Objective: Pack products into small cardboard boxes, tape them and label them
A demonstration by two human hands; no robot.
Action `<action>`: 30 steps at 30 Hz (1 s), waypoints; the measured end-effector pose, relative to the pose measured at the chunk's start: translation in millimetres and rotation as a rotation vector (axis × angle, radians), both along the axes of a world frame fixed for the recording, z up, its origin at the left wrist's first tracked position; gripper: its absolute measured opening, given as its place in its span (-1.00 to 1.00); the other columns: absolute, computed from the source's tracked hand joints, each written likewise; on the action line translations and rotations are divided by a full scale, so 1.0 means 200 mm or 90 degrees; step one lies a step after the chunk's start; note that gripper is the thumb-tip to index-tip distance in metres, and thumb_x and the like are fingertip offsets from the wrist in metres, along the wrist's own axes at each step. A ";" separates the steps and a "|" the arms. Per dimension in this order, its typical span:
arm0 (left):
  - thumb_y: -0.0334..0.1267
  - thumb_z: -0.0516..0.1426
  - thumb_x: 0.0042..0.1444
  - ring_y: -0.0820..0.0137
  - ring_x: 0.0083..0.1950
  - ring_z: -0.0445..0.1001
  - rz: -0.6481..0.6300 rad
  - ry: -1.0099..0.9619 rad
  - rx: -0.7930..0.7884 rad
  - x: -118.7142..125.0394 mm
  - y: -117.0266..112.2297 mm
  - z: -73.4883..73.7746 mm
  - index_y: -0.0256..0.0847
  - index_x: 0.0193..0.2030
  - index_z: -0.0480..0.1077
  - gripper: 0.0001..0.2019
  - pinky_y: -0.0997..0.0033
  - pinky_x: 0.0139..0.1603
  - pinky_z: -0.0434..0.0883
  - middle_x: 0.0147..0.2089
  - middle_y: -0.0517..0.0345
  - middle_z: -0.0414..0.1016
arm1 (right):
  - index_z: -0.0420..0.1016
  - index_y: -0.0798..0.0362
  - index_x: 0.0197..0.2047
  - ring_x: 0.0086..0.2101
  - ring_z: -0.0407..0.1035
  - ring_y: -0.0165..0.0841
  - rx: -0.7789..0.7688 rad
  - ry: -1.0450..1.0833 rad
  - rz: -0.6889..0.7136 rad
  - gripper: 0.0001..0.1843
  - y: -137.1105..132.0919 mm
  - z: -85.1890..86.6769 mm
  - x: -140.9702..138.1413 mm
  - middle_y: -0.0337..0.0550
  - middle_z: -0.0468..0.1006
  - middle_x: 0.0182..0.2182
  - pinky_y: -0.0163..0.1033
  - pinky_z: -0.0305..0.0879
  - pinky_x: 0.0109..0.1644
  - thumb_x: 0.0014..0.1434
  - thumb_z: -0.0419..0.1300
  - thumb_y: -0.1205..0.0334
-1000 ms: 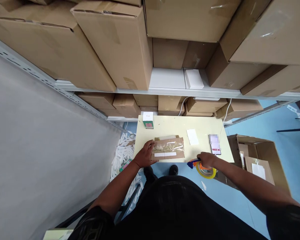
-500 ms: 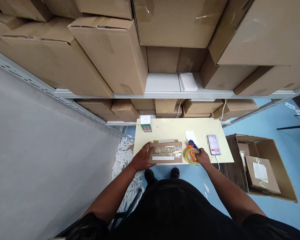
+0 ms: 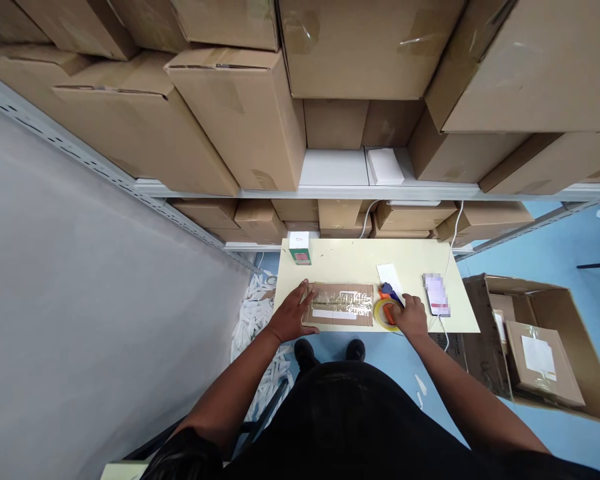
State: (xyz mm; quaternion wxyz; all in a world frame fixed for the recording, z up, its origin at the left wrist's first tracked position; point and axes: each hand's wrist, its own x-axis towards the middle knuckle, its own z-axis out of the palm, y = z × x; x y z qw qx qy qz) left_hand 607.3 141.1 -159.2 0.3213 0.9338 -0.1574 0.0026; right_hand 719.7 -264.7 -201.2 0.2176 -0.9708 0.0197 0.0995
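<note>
A small brown cardboard box lies near the front edge of the table, with clear tape and a white strip label on its top. My left hand rests against the box's left end, fingers spread and thumb by its front corner. Just right of the box is a tape dispenser, orange and blue with a yellowish roll. My right hand is closed over the dispenser's handle side; its fingertips are partly hidden.
On the pale table are a small white-and-green box, a white paper and a phone with a cable. An open carton holding parcels stands right. Shelves of cartons rise ahead; paper strips litter the floor left.
The cardboard box now lies flatter, and the pale piece seen behind it is out of sight. My left fingers have spread at its end. My right hand has turned further over the dispenser.
</note>
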 end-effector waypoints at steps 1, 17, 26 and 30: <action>0.28 0.35 -0.04 -0.17 0.59 -0.19 0.014 0.006 -0.030 -0.02 -0.01 0.01 -0.12 0.56 -0.07 0.15 -0.24 0.51 0.02 0.62 -0.24 -0.29 | 0.45 0.13 0.17 0.12 0.36 0.03 0.070 -0.018 0.012 -0.44 0.04 0.04 -0.02 0.19 0.48 0.08 0.05 0.28 0.21 0.26 0.07 -0.06; 0.09 0.01 0.37 0.17 0.32 0.37 0.333 0.127 -0.533 -0.13 -0.25 0.00 -0.20 0.35 0.22 -0.45 0.09 0.39 0.24 0.30 -0.14 0.38 | 0.52 -0.01 0.09 -0.04 0.46 -0.13 0.562 0.150 -0.022 -0.34 0.29 0.13 -0.17 -0.06 0.61 -0.05 -0.11 0.44 0.02 0.27 -0.04 -0.34; 0.06 -0.05 0.36 0.12 0.12 0.49 0.445 0.249 -0.312 -0.06 -0.23 -0.21 -0.17 -0.10 0.50 -0.58 0.03 0.28 0.32 -0.05 -0.02 0.58 | 0.64 0.00 -0.19 0.01 0.48 -0.02 0.277 0.223 -0.067 -0.30 0.35 0.02 -0.14 0.06 0.65 -0.13 0.02 0.33 0.16 0.27 -0.09 -0.39; 0.07 0.00 0.34 0.04 0.13 0.50 0.469 0.268 -0.319 0.10 -0.20 -0.15 -0.17 -0.09 0.54 -0.59 0.02 0.26 0.33 -0.01 -0.08 0.61 | 0.65 0.04 -0.14 -0.05 0.52 -0.04 0.263 0.188 -0.055 -0.28 0.39 0.03 0.01 0.09 0.66 -0.20 0.01 0.36 0.09 0.31 -0.13 -0.34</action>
